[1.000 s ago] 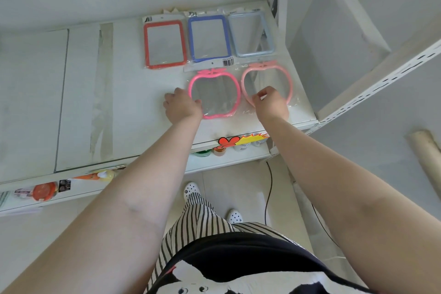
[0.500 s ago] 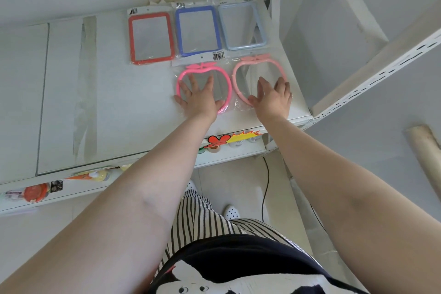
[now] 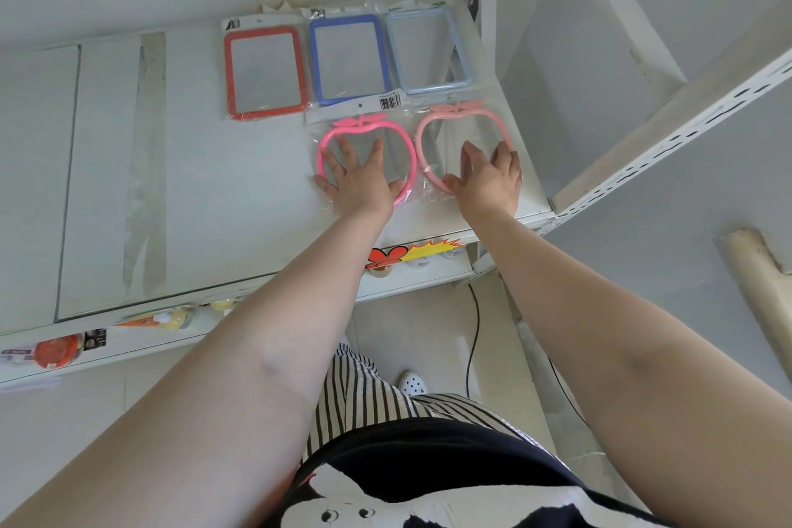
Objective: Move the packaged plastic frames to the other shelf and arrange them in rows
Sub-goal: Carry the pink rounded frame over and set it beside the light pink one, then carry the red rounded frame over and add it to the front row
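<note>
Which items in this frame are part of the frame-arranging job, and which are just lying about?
Job items:
red frame
blue frame
light blue frame
bright pink apple frame under the left hand
pale pink apple frame under the right hand
shelf

Lying about:
goods on the lower shelf
black cable

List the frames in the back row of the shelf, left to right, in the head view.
red frame → dark blue frame → light blue frame
</note>
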Available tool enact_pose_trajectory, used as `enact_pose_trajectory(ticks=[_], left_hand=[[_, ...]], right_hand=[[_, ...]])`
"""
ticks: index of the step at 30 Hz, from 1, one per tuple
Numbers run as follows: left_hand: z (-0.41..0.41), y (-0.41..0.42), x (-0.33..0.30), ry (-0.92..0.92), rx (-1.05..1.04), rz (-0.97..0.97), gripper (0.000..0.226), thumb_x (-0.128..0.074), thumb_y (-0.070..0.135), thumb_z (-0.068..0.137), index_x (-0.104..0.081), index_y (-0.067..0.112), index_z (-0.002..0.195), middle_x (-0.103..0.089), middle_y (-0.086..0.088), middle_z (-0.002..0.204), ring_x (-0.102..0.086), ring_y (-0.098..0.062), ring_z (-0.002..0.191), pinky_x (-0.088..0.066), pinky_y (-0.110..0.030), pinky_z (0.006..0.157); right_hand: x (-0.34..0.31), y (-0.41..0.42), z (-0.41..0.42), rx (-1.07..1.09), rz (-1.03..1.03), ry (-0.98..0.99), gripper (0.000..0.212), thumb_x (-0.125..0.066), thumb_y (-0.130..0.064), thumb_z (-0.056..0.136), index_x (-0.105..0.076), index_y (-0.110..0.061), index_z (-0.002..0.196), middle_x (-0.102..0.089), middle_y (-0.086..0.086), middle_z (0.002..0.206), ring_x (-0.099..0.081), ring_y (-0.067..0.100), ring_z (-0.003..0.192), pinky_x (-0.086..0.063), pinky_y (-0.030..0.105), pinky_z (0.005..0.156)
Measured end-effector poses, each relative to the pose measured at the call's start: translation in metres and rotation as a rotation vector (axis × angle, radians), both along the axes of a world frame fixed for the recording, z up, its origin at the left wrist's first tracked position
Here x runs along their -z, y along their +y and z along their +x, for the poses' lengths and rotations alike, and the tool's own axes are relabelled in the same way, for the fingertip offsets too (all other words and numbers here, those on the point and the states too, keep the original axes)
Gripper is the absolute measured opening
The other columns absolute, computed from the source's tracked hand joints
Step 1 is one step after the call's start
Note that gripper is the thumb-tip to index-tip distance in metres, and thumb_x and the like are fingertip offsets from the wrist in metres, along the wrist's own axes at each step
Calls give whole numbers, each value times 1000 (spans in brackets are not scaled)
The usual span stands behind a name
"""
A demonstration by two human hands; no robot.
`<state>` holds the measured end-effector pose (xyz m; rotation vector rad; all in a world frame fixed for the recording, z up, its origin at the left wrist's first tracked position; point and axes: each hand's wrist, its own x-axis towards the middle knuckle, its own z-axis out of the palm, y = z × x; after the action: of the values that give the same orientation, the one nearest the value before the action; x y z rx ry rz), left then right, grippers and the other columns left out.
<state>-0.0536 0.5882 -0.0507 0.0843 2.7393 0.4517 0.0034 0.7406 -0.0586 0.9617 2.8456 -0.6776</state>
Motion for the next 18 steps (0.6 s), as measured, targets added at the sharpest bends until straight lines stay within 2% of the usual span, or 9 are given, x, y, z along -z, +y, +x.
enact_pose_trajectory(ticks=[6, 11, 14, 16, 18], left_hand=[[-1, -2, -1, -4, 20, -9, 73, -55, 49, 89, -15, 40, 150, 8, -9, 162, 12, -35, 148, 5, -61, 114], [-3, -1, -5, 62, 30, 19, 64, -58, 44, 88, -31, 34, 145, -4, -12, 161, 4, -34, 149, 2, -56, 116], [-5, -2, -9, 127, 47, 36, 54, -60, 39, 86, -44, 30, 136, -28, -10, 154, -16, -34, 146, -14, -50, 119], [-3, -6, -17, 171, 64, 85, 48, -59, 31, 86, -50, 25, 132, -50, -9, 140, -39, -32, 134, -32, -45, 111], [3, -15, -28, 157, 62, 170, 45, -58, 21, 88, -52, 19, 133, -61, -8, 127, -55, -28, 120, -44, -38, 102]], right_hand=[[0, 0, 0, -3, -8, 0, 49, -57, -38, 91, -42, -32, 137, -16, 16, 156, -7, 35, 146, -11, 44, 120], [-5, 0, -1, 24, -44, 29, 56, -60, -38, 89, -41, -32, 140, -20, 12, 155, -17, 33, 143, -19, 45, 117], [-14, -3, 0, 31, -51, 58, 54, -59, -36, 90, -43, -29, 141, -26, 10, 154, -22, 31, 141, -23, 45, 115], [-21, -4, 0, 18, -54, 87, 49, -58, -32, 90, -47, -26, 138, -36, 8, 148, -29, 30, 137, -29, 42, 112], [-28, -8, 1, -14, -102, 116, 44, -58, -26, 90, -52, -21, 133, -46, 8, 138, -38, 29, 129, -36, 39, 106]])
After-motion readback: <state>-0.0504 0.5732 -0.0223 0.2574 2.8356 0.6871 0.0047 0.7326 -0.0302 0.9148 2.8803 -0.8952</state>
